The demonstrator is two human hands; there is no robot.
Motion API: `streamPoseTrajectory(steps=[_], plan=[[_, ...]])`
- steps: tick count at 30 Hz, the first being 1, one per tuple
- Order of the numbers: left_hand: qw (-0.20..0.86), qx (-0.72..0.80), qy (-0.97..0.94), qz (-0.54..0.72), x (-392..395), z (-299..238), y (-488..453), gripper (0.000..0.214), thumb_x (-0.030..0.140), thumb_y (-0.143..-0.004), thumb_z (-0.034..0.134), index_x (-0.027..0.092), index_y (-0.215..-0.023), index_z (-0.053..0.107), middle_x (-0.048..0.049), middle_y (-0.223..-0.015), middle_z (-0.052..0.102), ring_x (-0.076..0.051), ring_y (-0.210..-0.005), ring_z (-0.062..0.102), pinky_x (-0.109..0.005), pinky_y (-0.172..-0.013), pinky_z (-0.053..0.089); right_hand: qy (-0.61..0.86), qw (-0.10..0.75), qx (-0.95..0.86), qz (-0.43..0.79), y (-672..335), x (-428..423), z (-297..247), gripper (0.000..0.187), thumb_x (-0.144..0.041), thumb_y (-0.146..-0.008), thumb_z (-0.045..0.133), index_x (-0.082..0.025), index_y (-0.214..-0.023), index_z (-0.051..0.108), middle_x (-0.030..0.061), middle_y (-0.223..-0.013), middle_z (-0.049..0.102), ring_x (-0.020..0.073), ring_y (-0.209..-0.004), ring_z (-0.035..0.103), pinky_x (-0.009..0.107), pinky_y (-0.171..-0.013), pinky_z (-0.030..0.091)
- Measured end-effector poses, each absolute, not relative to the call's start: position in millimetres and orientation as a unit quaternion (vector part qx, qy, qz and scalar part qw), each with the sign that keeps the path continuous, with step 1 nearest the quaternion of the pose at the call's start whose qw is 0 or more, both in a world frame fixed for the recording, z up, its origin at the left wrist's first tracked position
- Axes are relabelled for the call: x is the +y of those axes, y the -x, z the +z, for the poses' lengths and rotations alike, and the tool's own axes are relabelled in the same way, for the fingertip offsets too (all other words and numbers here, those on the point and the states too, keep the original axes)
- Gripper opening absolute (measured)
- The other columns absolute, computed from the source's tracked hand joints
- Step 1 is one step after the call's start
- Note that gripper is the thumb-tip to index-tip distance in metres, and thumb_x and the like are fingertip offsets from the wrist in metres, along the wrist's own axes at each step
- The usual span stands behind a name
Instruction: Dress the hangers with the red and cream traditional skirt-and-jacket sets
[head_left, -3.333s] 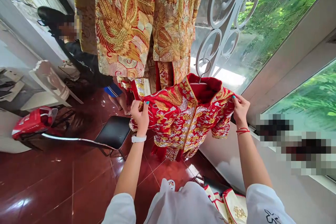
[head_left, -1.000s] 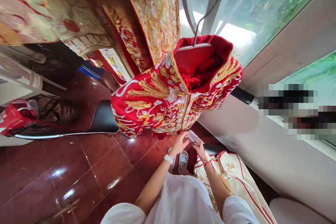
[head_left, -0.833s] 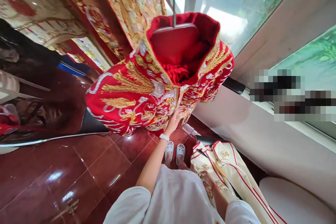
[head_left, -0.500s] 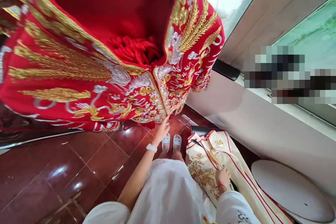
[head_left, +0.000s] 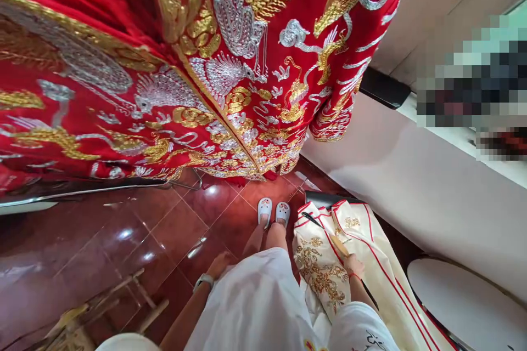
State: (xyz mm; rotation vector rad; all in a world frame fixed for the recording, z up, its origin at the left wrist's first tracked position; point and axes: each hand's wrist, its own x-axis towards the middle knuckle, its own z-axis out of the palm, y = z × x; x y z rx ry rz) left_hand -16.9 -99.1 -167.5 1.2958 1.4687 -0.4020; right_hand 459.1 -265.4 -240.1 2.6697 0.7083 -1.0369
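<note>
Cream garment [head_left: 387,266] is lying beneath the right hand [head_left: 354,266]; the left hand [head_left: 219,265] is hanging beside white clothing [head_left: 247,307]. I can't tell whether either's fingers are gripping.

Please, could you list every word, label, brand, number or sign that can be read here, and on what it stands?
Nothing can be read for certain.
Black mark on the white sleeve: cut off; writing or drawing, I cannot tell.
Small gold motif on the cream garment: too small to tell if it is a character.
Pale marks on the red item, far left: too blurred.
Red jacket: embroidery, no legible text.
</note>
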Motion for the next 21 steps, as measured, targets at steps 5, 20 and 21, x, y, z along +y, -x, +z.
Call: streamPoseTrajectory(steps=[5, 20, 21], plan=[[0.487, 0.631, -0.582, -0.164, -72, -179, -49, 0.042, 0.012, -0.081, 0.047, 0.017, -0.12, 0.064, -0.0098, -0.104, 0.074, -0.026, -0.103, 0.07, -0.039, -0.096, 0.052, -0.9, 0.02, 0.285, -0.328, -444, -269, -208, 0.03, -0.028, -0.087, 0.042, -0.025, -0.098, 0.07, 0.0135, -0.077, 0.071, 0.0343, -0.071, 0.073, 0.043, -0.059, 0.054], [0.317, 0.51, -0.789, -0.133, -5, 23, -58, 0.029, 0.026, -0.098, 0.046, 0.024, -0.112, 0.071, -0.0116, -0.104, 0.077, -0.03, -0.097, 0.073, -0.038, -0.082, 0.052, -0.584, -0.337, 0.617, -0.406, -335, -55, 26, 0.07, -0.043, -0.09, 0.06, -0.028, -0.156, 0.039, 0.0115, -0.135, 0.064, 0.0266, -0.119, 0.065, 0.044, -0.102, 0.053], [0.289, 0.514, -0.796, -0.136, 0, 41, -54, 0.03, 0.024, -0.098, 0.044, 0.023, -0.113, 0.071, -0.013, -0.102, 0.077, -0.031, -0.096, 0.074, -0.037, -0.079, 0.051, -0.571, -0.362, 0.622, -0.394, -324, -37, 41, 0.066, -0.044, -0.094, 0.055, -0.028, -0.156, 0.037, 0.0119, -0.139, 0.062, 0.026, -0.125, 0.062, 0.045, -0.107, 0.05]])
